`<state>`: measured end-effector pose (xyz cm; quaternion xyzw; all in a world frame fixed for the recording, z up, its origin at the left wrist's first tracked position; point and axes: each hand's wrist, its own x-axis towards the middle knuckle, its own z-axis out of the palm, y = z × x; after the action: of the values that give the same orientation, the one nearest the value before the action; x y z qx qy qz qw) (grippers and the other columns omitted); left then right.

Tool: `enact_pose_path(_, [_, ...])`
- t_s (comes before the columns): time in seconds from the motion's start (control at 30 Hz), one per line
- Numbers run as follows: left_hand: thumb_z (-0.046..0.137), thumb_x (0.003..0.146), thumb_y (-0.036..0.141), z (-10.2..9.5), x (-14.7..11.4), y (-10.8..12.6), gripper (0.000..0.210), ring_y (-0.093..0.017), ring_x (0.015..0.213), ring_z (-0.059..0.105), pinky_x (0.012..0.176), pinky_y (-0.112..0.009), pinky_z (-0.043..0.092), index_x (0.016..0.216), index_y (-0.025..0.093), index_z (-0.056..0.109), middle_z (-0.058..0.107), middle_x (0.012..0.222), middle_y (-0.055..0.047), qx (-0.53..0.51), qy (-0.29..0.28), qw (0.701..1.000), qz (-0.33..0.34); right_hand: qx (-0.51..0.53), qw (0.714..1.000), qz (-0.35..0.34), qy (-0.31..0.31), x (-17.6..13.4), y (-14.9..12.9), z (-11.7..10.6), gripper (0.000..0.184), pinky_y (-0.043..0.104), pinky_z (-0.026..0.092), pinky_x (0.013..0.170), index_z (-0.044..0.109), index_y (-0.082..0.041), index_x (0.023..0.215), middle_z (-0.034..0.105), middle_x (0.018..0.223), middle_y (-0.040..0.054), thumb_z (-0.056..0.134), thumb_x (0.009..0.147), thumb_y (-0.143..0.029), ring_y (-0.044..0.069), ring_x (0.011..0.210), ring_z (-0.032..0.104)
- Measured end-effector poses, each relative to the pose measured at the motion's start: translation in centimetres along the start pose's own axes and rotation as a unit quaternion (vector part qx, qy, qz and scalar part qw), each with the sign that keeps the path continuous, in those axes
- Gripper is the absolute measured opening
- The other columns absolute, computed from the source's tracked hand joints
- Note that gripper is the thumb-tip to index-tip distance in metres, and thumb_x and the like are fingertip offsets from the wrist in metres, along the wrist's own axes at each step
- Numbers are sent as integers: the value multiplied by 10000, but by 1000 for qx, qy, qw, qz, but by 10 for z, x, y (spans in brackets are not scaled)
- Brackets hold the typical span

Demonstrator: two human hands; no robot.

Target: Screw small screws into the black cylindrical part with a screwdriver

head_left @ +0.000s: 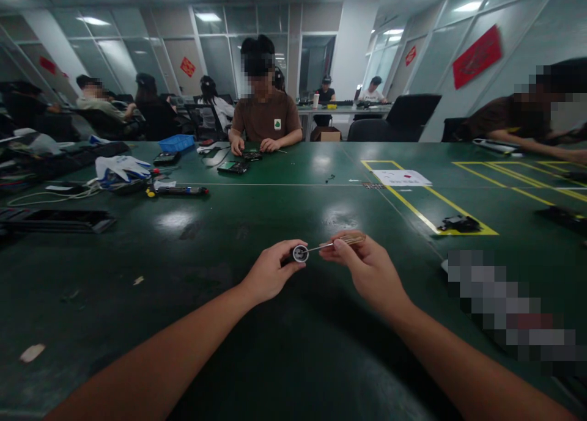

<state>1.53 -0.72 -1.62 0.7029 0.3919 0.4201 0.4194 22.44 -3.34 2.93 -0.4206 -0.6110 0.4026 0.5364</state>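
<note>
My left hand [270,273] is closed around a small dark cylinder with a silver ring-shaped end [300,253], which faces right and toward me. In my right hand [367,265] is a screwdriver [351,239] with a brownish, see-through handle and a thin metal shaft. The shaft points left, and its tip meets the open end of the cylinder. Whether the tip touches a screw inside is too small to tell. Both hands are held over the green tabletop [220,341], close to each other.
Across the table a person [266,115] handles dark parts [233,166]. To the left are a blue basket [177,143], white gloves [121,167] and a dark pen-like tool [181,190]. On the right lie a paper sheet [401,177], black parts [460,223] and a blurred-out object [504,305].
</note>
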Motion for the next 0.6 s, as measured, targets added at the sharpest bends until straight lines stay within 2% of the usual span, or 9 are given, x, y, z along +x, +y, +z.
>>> enact_pose_path(0.1, [692,830,128,0,0,4,381,-217,1147,639,1052,-395,484,1198,223,662,683,1210,-52,-3,1,1000,-10,57,998,40,-2,3,5,0,245,407,633,838,624,-191,1014,751,896,59,670,904,-405,210,853,762])
enact_pose_path(0.23, [685,839,137,0,-1,6,387,-213,1151,638,1057,-392,481,1214,226,652,682,1223,-48,-8,-4,1000,-7,82,994,76,-2,2,6,3,257,406,636,830,615,-185,1004,754,883,65,666,904,-416,203,824,761])
enact_pose_path(0.47, [687,844,148,0,0,1,397,-217,1154,637,1053,-394,486,1231,224,642,677,1232,-51,-17,-7,1000,-3,80,997,20,5,-2,4,3,245,402,620,874,643,-209,1005,758,907,44,698,891,-420,200,859,758])
enact_pose_path(0.6, [691,845,159,1,0,-2,402,-226,1161,635,1062,-410,482,1238,224,641,677,1240,-60,-13,-11,1000,6,88,996,17,8,-1,5,3,237,391,613,873,655,-221,1000,758,921,41,713,883,-419,198,860,754])
